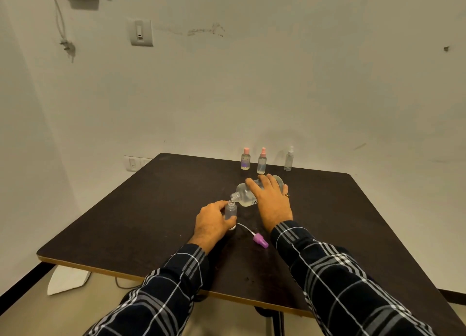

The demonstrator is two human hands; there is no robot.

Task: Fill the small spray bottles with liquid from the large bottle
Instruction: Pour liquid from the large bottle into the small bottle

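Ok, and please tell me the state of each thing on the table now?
Small spray bottle: upright, open-topped, held by left hand.
Large bottle: uncapped, tilted, gripped by right hand, neck above small spray bottle's mouth.
Purple spray head: detached, lying on table.
Three back bottles: upright, capped.

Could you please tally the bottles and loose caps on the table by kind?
Small clear plastic bottles: 4
Large clear plastic bottle: 1
Loose purple spray cap with tube: 1
Total: 6
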